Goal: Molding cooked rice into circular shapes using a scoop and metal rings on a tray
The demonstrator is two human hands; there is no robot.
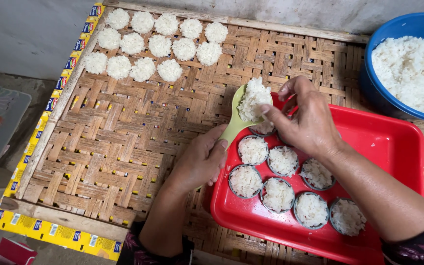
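Note:
My left hand (199,159) grips the handle of a pale green spoon (232,128) heaped with cooked white rice (252,99), held over the near left corner of a red plastic tray (393,142). My right hand (306,119) hovers over the tray, its thumb and fingertips touching the rice on the spoon. Under the spoon sits a small round metal mould (263,129), partly hidden. Several more round moulds (278,194) packed with rice stand in two rows inside the tray.
A woven bamboo mat (123,142) in a wooden frame carries several round rice cakes (159,45) at its far left. A blue bowl (376,59) of loose cooked rice stands at the far right. Grey floor lies beyond the mat's left edge.

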